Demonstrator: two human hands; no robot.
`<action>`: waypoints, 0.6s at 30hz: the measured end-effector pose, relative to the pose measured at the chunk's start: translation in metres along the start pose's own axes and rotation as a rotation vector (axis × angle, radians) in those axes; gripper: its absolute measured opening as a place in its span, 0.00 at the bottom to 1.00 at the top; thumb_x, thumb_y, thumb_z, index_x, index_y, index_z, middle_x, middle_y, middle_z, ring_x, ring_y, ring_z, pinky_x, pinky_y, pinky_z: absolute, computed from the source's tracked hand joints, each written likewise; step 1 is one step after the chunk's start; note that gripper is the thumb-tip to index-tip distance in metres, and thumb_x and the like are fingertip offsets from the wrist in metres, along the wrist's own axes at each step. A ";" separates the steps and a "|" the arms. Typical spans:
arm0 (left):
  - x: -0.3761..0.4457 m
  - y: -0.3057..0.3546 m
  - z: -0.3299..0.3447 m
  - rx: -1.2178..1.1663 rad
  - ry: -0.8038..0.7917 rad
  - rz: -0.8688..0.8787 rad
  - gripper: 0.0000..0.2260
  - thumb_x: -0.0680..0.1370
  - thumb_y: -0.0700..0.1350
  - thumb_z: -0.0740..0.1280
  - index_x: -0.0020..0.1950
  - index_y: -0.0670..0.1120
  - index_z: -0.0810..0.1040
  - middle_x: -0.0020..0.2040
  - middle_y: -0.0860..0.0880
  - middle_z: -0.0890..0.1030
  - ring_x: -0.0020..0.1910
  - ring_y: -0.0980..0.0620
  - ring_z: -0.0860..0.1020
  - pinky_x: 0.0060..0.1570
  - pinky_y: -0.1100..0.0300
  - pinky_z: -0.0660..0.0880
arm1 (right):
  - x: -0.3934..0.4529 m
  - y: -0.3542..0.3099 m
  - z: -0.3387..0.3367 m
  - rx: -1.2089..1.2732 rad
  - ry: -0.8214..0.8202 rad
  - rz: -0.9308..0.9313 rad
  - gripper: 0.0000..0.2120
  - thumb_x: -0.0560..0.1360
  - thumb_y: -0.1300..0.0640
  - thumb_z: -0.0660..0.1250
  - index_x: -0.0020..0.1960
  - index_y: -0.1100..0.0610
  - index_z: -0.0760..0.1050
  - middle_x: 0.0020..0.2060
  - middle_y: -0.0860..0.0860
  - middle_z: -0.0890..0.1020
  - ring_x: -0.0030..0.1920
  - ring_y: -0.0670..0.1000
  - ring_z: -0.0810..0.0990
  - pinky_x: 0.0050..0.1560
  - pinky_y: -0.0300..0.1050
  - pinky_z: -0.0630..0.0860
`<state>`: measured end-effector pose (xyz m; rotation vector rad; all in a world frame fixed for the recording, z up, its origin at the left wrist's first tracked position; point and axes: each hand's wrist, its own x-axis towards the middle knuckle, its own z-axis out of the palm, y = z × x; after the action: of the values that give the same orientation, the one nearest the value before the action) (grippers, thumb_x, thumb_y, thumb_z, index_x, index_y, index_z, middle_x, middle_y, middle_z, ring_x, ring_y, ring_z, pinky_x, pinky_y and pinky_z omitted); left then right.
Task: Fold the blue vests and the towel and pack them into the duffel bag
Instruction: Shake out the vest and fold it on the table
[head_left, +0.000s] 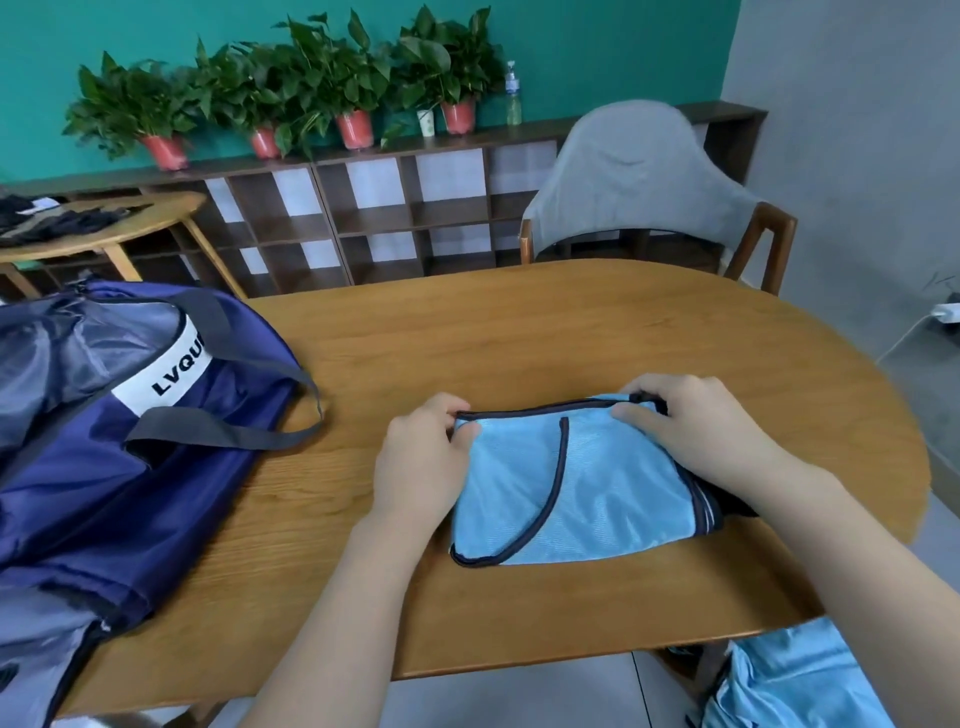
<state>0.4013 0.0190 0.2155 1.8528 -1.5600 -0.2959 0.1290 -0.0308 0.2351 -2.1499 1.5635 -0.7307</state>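
Note:
A light blue mesh vest with dark trim lies folded into a compact rectangle on the wooden table. My left hand pinches its far left corner. My right hand grips the far right corner, fingers curled over the dark edge. The navy duffel bag with a white label lies open at the table's left, its grey straps spread toward the vest. More light blue fabric sits below the table's near right edge. No towel can be made out.
A chair draped with grey cloth stands behind the table. A low shelf with potted plants runs along the teal wall. A small round table with dark items is at far left.

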 end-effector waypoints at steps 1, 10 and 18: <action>-0.001 0.001 -0.001 0.039 -0.004 -0.001 0.10 0.80 0.51 0.69 0.60 0.54 0.80 0.41 0.61 0.77 0.51 0.50 0.79 0.51 0.52 0.77 | 0.002 0.000 0.001 0.003 -0.003 0.007 0.08 0.79 0.46 0.67 0.53 0.47 0.81 0.39 0.43 0.82 0.40 0.43 0.79 0.39 0.41 0.75; -0.003 -0.008 0.007 0.038 -0.158 0.392 0.10 0.81 0.45 0.68 0.58 0.59 0.83 0.66 0.59 0.76 0.71 0.58 0.66 0.68 0.53 0.60 | -0.001 -0.010 -0.002 -0.174 0.136 -0.020 0.13 0.77 0.42 0.69 0.56 0.48 0.79 0.48 0.43 0.80 0.51 0.47 0.76 0.47 0.47 0.77; -0.015 -0.004 -0.001 0.183 -0.165 0.335 0.10 0.83 0.52 0.63 0.61 0.60 0.81 0.64 0.62 0.78 0.65 0.58 0.72 0.65 0.52 0.61 | -0.066 -0.071 0.026 -0.310 0.010 0.011 0.18 0.78 0.37 0.60 0.41 0.50 0.74 0.32 0.47 0.78 0.39 0.53 0.79 0.39 0.47 0.77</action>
<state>0.4009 0.0332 0.2099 1.6954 -2.0358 -0.1590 0.1824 0.0539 0.2440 -2.3521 1.7912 -0.5237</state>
